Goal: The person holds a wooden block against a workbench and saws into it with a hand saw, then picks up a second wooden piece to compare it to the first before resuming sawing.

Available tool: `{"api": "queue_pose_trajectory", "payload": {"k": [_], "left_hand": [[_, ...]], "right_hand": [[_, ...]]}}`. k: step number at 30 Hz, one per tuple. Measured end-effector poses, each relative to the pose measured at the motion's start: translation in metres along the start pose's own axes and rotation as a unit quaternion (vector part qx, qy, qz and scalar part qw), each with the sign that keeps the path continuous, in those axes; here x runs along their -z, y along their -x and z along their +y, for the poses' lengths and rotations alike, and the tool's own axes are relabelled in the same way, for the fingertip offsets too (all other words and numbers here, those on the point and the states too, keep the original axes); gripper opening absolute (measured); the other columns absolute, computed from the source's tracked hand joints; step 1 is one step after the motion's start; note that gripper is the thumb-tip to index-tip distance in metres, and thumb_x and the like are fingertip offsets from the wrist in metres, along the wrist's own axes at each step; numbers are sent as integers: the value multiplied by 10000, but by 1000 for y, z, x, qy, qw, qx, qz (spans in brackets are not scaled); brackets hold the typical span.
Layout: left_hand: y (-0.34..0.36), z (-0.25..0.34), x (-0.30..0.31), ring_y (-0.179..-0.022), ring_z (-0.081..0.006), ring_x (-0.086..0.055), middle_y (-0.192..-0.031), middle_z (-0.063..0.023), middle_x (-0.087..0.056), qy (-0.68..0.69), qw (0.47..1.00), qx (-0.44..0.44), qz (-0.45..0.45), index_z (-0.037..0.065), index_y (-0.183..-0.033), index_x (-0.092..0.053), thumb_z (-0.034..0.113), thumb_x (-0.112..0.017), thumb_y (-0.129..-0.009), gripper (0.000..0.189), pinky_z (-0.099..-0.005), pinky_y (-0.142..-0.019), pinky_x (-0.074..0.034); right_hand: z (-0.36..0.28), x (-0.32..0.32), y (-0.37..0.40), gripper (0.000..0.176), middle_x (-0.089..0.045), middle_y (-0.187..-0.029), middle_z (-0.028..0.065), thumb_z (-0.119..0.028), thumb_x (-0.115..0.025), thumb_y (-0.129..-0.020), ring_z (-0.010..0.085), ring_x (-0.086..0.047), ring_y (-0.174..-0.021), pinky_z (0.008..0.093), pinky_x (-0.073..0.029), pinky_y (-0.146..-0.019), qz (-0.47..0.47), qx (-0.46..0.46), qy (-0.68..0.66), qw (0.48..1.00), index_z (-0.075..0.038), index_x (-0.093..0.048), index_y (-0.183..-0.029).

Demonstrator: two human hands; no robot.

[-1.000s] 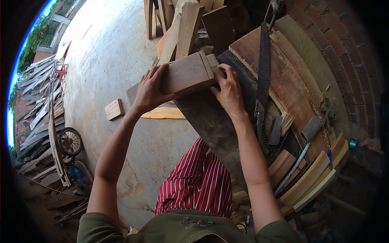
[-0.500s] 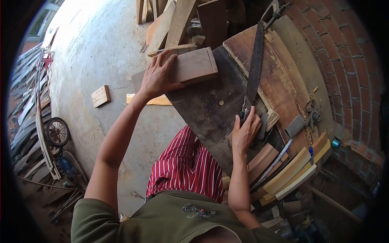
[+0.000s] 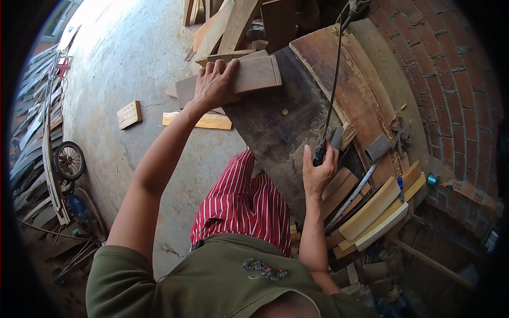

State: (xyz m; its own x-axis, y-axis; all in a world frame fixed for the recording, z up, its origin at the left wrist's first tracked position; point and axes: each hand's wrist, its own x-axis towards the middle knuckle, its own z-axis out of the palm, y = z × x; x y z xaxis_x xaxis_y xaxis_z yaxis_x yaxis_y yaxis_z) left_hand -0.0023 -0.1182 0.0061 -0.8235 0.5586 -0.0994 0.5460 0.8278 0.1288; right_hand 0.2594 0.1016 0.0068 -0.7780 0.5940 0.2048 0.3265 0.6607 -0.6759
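The person's right grip [image 3: 321, 169] is wrapped around the black handle of a handsaw [image 3: 333, 89], thumb upright along it, and the blade is seen nearly edge-on, pointing away from the body. To the left of the handsaw, the person's left grip [image 3: 214, 87] is clasped over a brown wooden block [image 3: 257, 76], fingers bent across its top; the block has a line across it near the end facing the handsaw, and it lies at the far left edge of the dark surface [image 3: 260, 119], well apart from the blade. Right of the handsaw lies a broad reddish-brown plank [image 3: 366, 106], and just beside its handle is a short piece of light wood [image 3: 348, 135]. Farther right and nearer the body come a tool with a grey head [image 3: 377, 147] and pale handle, some curved wooden pieces [image 3: 369, 214] and a blue pen-like object [image 3: 400, 190]. A brick wall [image 3: 445, 79] stands at the far right of the handsaw. Well to its left, on the concrete floor [image 3: 180, 180], are a pale wooden strip [image 3: 204, 121] and a small wooden block [image 3: 127, 115]; farther left, a spoked wheel [image 3: 69, 160] and a heap of slats [image 3: 32, 127]. Beyond the handsaw, to its left, boards [image 3: 238, 26] lean together.
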Motion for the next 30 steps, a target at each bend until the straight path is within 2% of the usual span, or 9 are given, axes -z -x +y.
{"api": "queue_pose_trajectory", "payload": {"k": [3, 7, 11, 13, 17, 19, 22, 28, 30], "left_hand": [[3, 0, 1, -1326, -381, -394, -1386, -140, -451, 16, 999, 23, -29, 213, -1528, -292, 439, -892, -589, 1137, -514, -1098, -314], [1, 0, -4, -1387, -388, -348, -1442, -144, -430, 25, 999, 18, 31, 204, -1533, -288, 495, -898, -568, 1178, -522, -1140, -276], [-4, 11, 7, -1360, -330, -418, -1405, -118, -494, 38, 996, 74, -25, 160, -1503, -338, 510, -902, -530, 1178, -499, -1125, -307], [3, 21, 9, -1354, -310, -429, -1403, -96, -504, 45, 997, 30, -57, 154, -1481, -372, 499, -901, -530, 1142, -482, -1115, -322], [6, 26, -3, -1371, -272, -409, -1419, -85, -494, 58, 998, -25, 15, 152, -1460, -421, 503, -904, -508, 1125, -461, -1104, -339], [9, 31, 11, -1363, -270, -407, -1404, -75, -494, 54, 998, -23, 25, 150, -1454, -434, 505, -903, -512, 1111, -451, -1099, -345], [17, 34, 15, -1312, -299, -430, -1370, -78, -486, 28, 998, 53, 18, 132, -1449, -444, 515, -908, -516, 1110, -451, -1087, -361], [16, 35, 2, -1314, -326, -420, -1391, -100, -468, 46, 997, 67, 15, 150, -1466, -437, 556, -907, -510, 1139, -464, -1090, -367], [11, 40, 5, -1322, -328, -416, -1400, -100, -464, 50, 996, 67, 11, 156, -1468, -436, 557, -906, -510, 1140, -466, -1094, -366]], "right_hand": [[-3, 13, 10, 333, -590, -998, 161, -198, -632, -939, 352, -633, -918, 439, -503, -776, -5, 12, -11, 1000, 32, -602, -1179], [3, 13, 12, 277, -601, -962, 179, -185, -593, -977, 371, -630, -868, 449, -487, -735, -63, 10, -35, 997, 42, -616, -1134], [0, 8, 13, 254, -610, -919, 193, -177, -573, -994, 390, -626, -824, 457, -471, -698, -101, 7, -73, 992, 53, -618, -1093], [-1, 7, 13, 252, -611, -902, 191, -174, -573, -993, 391, -627, -815, 456, -471, -694, -98, 12, -79, 992, 55, -619, -1087], [-1, 10, 11, 242, -612, -885, 188, -164, -580, -986, 391, -627, -801, 452, -470, -680, -94, 19, -76, 992, 57, -621, -1077], [-2, 11, 7, 242, -613, -887, 187, -163, -584, -984, 391, -630, -800, 450, -473, -682, -97, 29, -70, 992, 58, -622, -1074], [3, 16, 5, 241, -614, -889, 185, -161, -589, -981, 389, -634, -798, 445, -479, -685, -104, 22, -64, 992, 60, -624, -1071], [8, 11, 10, 243, -608, -883, 182, -165, -586, -982, 380, -638, -807, 446, -486, -701, -115, 14, -60, 991, 55, -627, -1076], [5, 11, 10, 244, -607, -886, 179, -166, -586, -980, 380, -639, -816, 448, -488, -710, -87, 49, -39, 994, 54, -628, -1077]]}}
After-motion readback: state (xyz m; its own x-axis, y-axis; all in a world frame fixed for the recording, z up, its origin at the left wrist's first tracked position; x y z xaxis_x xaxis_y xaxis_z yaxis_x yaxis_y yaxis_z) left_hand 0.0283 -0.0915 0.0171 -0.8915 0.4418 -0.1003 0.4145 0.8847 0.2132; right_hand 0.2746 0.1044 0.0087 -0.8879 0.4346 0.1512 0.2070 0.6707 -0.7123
